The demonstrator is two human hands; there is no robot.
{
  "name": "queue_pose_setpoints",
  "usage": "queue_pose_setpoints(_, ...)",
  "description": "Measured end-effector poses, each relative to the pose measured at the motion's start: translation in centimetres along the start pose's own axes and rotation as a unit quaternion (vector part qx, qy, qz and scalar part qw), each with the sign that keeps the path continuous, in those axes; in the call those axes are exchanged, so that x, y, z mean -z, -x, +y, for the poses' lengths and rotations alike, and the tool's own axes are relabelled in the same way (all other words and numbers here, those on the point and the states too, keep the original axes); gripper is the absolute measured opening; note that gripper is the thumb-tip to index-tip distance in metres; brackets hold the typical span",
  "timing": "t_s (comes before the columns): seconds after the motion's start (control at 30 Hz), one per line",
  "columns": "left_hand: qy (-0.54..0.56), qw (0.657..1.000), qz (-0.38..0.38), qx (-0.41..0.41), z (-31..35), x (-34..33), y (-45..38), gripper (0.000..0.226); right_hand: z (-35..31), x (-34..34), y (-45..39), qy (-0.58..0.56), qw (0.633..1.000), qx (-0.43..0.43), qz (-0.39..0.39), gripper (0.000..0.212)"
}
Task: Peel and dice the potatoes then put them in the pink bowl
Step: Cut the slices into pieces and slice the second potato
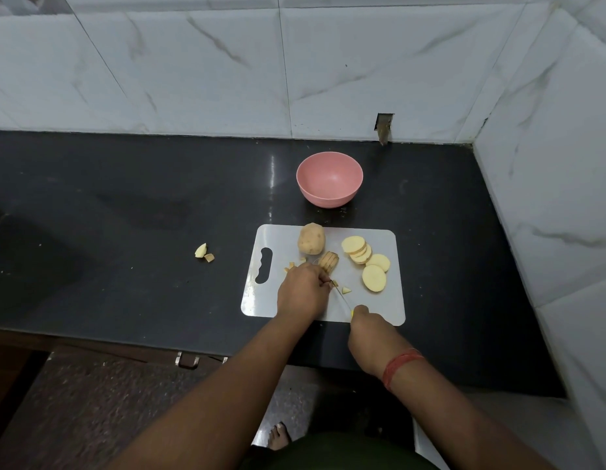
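Observation:
A white cutting board (389,310) lies on the black counter. On it sit a whole unpeeled potato (311,238), a sliced chunk with skin (328,260), several round peeled slices (365,262) and small diced bits (346,290). My left hand (303,290) presses down on a potato piece by the board's middle, fingers curled over it. My right hand (362,322) grips a yellow-handled knife (342,298) whose blade points toward my left fingers. The pink bowl (329,179) stands empty behind the board.
Two potato scraps (204,252) lie on the counter (125,215) left of the board. Marble-tiled walls (549,164) close in behind and on the right. The counter's front edge runs just below the board, with a drawer handle (187,360) under it.

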State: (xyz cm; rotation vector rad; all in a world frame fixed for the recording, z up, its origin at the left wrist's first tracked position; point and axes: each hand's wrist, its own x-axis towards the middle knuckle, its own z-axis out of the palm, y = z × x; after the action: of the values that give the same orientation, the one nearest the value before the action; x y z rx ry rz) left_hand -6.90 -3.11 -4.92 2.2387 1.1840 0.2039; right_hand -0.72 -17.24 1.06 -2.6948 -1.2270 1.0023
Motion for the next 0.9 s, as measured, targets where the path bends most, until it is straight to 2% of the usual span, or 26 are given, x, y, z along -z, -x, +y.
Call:
queue_pose_setpoints(0.23, 0.008, 1.0, -0.002, 0.016, 0.1, 0.0, 0.1, 0.005, 0.4, -0.1, -0.3, -0.018, 0.999, -0.005, -0.028, 0.02)
queue_pose_setpoints(0.33, 0.011, 1.0, -0.003, 0.019, 0.2, 0.0, 0.2, 0.006, 1.4, -0.6, 0.3, 0.012, 0.999, 0.008, -0.034, 0.01)
queue_pose_setpoints(0.47, 0.017, 1.0, -0.002, 0.02, 0.3, 0.0, 0.3, 0.007, 2.9, -0.6, 1.2, -0.015, 0.999, 0.019, -0.035, 0.005)
queue_pose_setpoints(0.53, 0.015, 1.0, 0.002, 0.017, 0.3, 0.1, 0.5, 0.008, 3.2, -0.8, 1.2, -0.024, 0.999, 0.011, -0.024, 0.014)
queue_pose_setpoints(0.63, -0.013, 1.0, 0.006, -0.011, 0.3, 0.2, 0.8, 0.007, 3.3, -0.6, 1.1, -0.067, 0.998, -0.003, 0.014, 0.019)
queue_pose_setpoints(0.77, -0.064, 0.997, 0.022, -0.047, 0.3, 0.5, 1.4, 0.007, 3.0, 0.2, 0.9, -0.083, 0.996, -0.01, 0.024, 0.01)
queue_pose_setpoints(0.9, -0.08, 0.986, 0.032, -0.145, -0.6, 0.1, 1.3, 0.027, 3.0, 0.1, 0.8, -0.085, 0.996, -0.016, 0.017, 0.009)
